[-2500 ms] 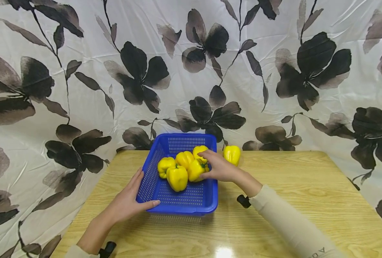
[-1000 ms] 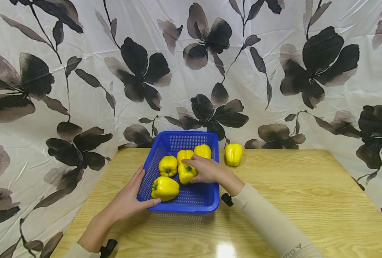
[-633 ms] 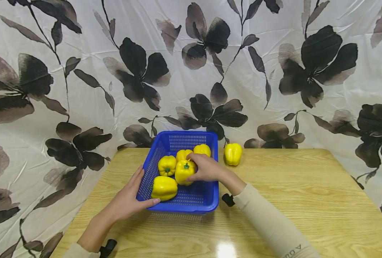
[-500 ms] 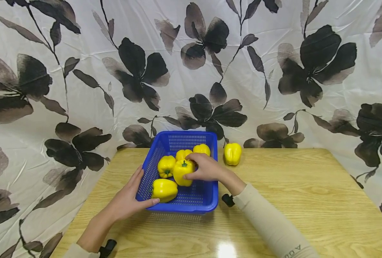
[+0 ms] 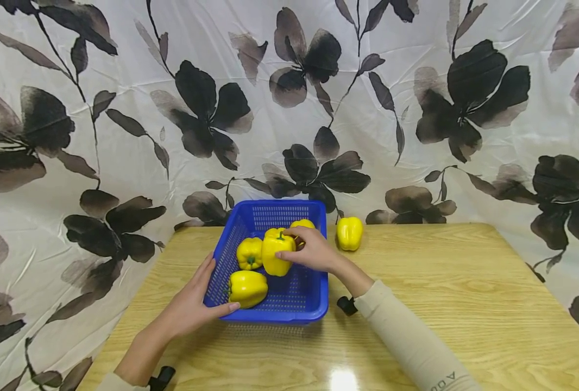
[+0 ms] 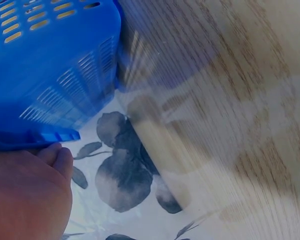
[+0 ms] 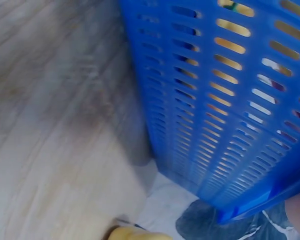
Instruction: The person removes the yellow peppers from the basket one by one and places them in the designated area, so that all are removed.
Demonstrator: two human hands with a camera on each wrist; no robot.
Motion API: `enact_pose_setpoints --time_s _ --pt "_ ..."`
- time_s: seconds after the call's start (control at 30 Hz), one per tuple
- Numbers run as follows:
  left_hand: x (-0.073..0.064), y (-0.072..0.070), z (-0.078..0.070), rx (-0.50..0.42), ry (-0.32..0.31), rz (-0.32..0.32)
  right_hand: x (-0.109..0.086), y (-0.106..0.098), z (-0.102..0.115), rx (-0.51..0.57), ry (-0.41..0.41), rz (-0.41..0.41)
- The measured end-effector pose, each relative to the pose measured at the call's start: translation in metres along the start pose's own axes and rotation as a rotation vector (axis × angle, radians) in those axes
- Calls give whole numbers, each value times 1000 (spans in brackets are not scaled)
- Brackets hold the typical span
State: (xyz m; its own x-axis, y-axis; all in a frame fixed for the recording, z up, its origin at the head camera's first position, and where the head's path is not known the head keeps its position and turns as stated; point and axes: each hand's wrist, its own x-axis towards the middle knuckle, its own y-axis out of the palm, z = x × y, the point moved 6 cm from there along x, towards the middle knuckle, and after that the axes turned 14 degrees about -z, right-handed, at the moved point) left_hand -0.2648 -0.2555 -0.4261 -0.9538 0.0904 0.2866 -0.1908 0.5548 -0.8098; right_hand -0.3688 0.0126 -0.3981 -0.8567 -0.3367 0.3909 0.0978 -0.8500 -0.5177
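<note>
A blue perforated plastic basket stands on the table with several yellow bell peppers inside. My left hand holds its near left corner, thumb over the front rim and fingers along the left side. Inside the basket, my right hand pinches a yellow bell pepper between thumb and fingers, its green stem up. One bell pepper sits left of it, and another bell pepper lies on its side near my left thumb. A further bell pepper at the back right is partly hidden by my right hand.
One yellow bell pepper stands outside the basket, by its right side near the table's back edge. The wooden table meets a floral cloth hanging behind it. The basket's slotted wall fills much of the right wrist view.
My right hand has taken a bell pepper from the basket's right side leftward, turned it stem up and raised it slightly. The front pepper tipped onto its side earlier. My left hand stays put.
</note>
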Motion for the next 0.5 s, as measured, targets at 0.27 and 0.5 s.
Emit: enact_pose_setpoints --time_s 0.27,0.5 --pt "-2 0 1 20 2 -12 -3 -1 -4 55 9 -75" --pt "1 1 1 19 8 -18 -4 -12 -7 218 59 -93"
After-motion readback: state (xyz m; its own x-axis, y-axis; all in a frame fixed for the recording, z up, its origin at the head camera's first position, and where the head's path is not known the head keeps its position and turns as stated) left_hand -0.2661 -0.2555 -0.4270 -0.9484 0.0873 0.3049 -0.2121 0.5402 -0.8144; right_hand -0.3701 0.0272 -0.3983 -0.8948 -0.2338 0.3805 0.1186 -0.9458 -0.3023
